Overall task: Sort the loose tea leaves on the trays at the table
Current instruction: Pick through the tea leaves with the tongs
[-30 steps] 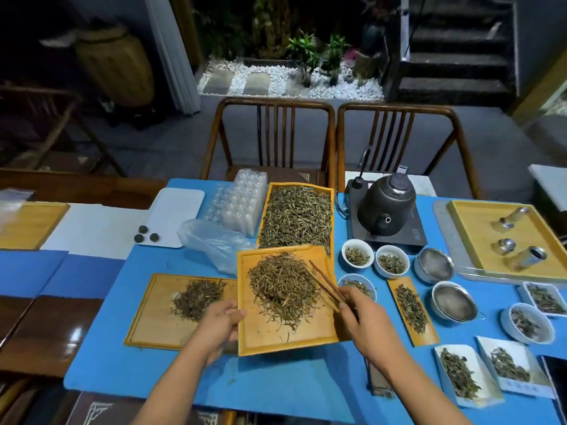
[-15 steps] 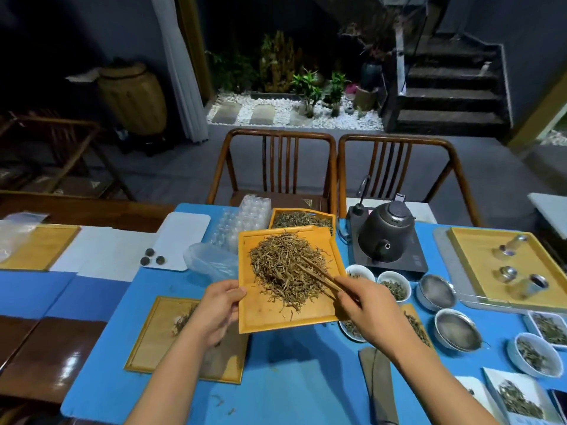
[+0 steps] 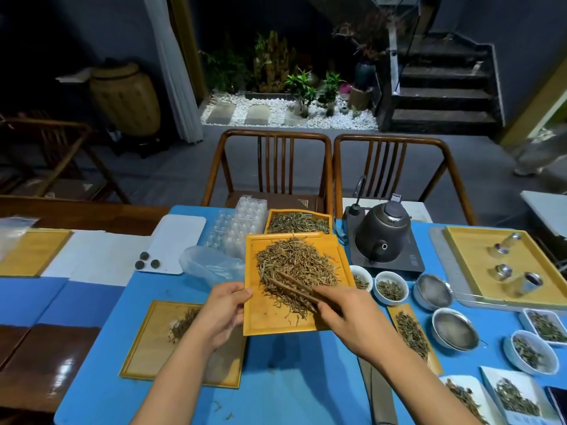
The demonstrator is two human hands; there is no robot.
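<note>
Tea leaves (image 3: pixel 294 268) on tray (image 3: pixel 270 317): left hand (image 3: pixel 222 314) grips edge, right hand (image 3: pixel 349 317) pinches tongs (image 3: pixel 291 285).

The left hand (image 3: pixel 222 314) grips the left edge of an orange tray (image 3: pixel 267 317), held raised above the blue table (image 3: pixel 291 378). A mound of loose tea leaves (image 3: pixel 294 265) covers the tray's centre. The right hand (image 3: pixel 349 320) holds wooden tongs (image 3: pixel 294 286), their tips resting in the leaves. Beneath the left hand lies a flat wooden tray (image 3: pixel 147 348) bearing a small leaf pile. A second filled tray (image 3: pixel 297 222) sits beyond, a dark kettle (image 3: pixel 382 236) to its right.
</note>
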